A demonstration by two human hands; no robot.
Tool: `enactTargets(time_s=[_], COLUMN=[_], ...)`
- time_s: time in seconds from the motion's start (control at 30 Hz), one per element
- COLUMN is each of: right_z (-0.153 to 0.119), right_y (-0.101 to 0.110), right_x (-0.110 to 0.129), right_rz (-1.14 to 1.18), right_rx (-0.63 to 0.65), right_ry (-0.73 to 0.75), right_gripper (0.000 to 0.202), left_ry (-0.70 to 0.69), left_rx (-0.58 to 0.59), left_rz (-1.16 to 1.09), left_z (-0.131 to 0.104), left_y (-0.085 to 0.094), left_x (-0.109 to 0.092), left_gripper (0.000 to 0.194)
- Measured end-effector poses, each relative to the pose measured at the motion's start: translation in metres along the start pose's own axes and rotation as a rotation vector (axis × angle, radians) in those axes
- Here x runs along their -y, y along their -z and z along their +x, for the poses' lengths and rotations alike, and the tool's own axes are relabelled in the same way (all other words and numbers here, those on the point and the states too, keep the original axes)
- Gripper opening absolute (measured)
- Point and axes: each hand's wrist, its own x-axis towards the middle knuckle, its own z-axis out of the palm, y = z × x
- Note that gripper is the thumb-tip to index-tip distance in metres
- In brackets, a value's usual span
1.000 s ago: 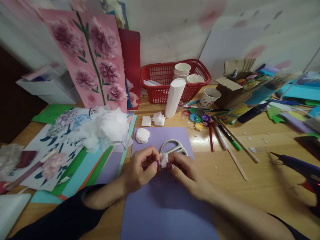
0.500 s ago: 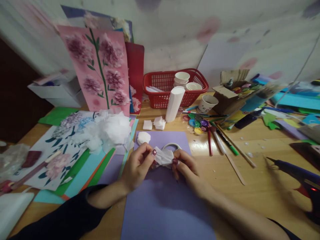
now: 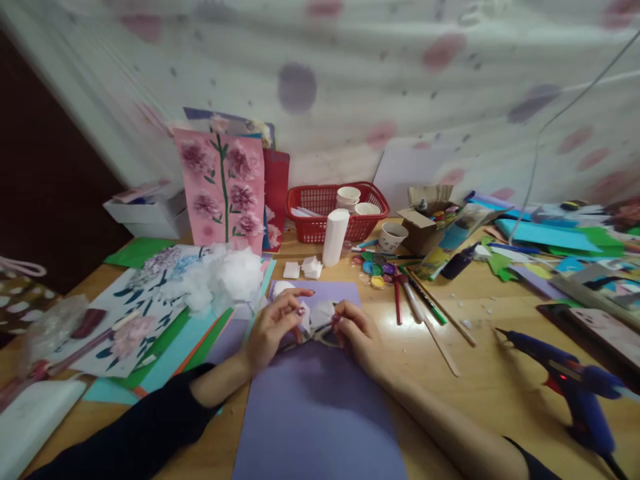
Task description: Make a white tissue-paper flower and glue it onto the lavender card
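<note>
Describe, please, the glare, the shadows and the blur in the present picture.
Head view: whitish glare on the brown wooden table, right of the flat purple paper sheet; head view: soft shadow on that sheet, near the bare right hand; head view: outer edges smeared.

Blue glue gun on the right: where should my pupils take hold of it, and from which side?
Grip the handle of the blue glue gun, coming from the near right. The handle runs down toward that side, while the nozzle points left. The red light is lit, so the tip may be hot; best avoid that end.
</note>
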Motion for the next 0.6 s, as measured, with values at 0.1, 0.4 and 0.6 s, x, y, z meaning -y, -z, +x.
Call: enactTargets(time_s=[0.1,0.4,0.6], right_z=[-0.001,-0.001,-0.002], right_y=[0.0,0.001,0.003], right_x=[0.002,0.001,0.004], right_rz=[-0.242,-0.671,-0.872], right_rx=[0.115,0.155,0.225], right_ry=[0.136,0.299,0.381], right_gripper=[0.017,0.026,0.024], left_ry=[-0.023,-0.299,-0.257], left_rx=[0.143,-0.303,-0.649], left_rz=[0.205,0.784,1.102], left_z=[-0.003,0.003,0.018], left_y=[-0.009,0.019,0.087], left_x=[-0.003,-0.013,-0.044], left_gripper=[0.021,0.017,0.025])
